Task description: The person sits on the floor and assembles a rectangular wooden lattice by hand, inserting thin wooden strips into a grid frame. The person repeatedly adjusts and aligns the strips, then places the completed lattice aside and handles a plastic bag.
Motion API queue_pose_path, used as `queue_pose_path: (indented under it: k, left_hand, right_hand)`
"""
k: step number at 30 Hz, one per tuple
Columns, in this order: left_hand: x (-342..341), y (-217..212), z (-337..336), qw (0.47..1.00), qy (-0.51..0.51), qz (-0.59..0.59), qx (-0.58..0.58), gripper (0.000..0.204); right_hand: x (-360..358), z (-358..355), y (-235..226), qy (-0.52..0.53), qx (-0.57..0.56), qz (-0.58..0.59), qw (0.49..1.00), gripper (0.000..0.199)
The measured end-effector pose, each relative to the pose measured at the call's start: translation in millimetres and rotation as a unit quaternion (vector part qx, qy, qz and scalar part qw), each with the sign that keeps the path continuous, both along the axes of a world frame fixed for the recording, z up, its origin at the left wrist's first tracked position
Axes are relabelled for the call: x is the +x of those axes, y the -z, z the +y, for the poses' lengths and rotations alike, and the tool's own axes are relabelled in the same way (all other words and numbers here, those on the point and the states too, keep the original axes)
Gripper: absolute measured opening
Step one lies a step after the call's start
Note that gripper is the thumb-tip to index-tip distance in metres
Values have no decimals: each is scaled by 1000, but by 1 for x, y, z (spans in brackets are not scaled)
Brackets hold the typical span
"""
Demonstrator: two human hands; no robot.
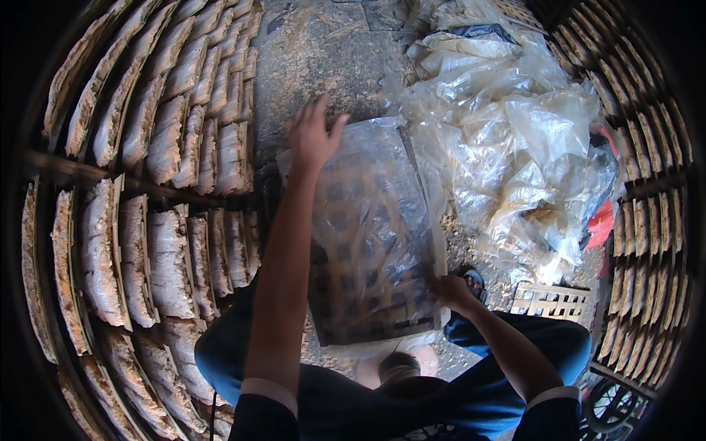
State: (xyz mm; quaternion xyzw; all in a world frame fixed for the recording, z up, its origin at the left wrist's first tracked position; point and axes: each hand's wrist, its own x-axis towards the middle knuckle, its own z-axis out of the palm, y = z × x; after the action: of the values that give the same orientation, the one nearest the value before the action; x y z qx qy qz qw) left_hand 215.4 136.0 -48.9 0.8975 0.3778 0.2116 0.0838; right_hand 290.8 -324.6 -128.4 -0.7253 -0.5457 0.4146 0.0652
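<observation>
A clear plastic sheet (pixel 375 213) lies spread over a dark-edged lattice tray (pixel 338 334) in front of my bent knees. The tray's square openings show dimly through the plastic. My left hand (pixel 312 136) is over the far left corner of the sheet, its fingers spread apart and nothing in them. At the near right edge, my right hand (pixel 450 290) is closed on the rim of the sheet; whether it also grips the tray's edge cannot be seen.
A large heap of crumpled clear plastic (pixel 515 140) lies to the right, with a red piece (pixel 601 224) beside it. Racks of pale brown slabs (pixel 169 242) line the left, and more slabs (pixel 640 220) the right. Another lattice tray (pixel 551 303) lies near my right knee.
</observation>
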Motion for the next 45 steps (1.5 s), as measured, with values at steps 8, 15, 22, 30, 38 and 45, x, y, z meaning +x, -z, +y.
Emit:
queue_pose_path:
  k: [8,15,22,30,38,45]
  left_hand:
    - [-191,98,-106,915,-228,-20,-333,77]
    - [-210,86,-209,950,-248,11,-190,78]
    - [-245,124,-231,958,-145,-57,-243,61]
    - [-265,114,-214,950,-140,74,-268,70]
    - [-226,62,-199,917,-172,182,-310,67]
    - [-213,59,-165,945,-195,92,-246,51]
  right_hand:
    - [-5,13,24,-104,-13,-127,986,29]
    - [-29,-1,17,86,-50,116,988,25]
    - [-59,23,-51,103,65,47,991,39]
    - [-59,27,-35,235,53,-76,968,23]
    - [9,-33,-366,169,339,-61,924,39]
    - [63,-285,-269,678,372,-101,626,36]
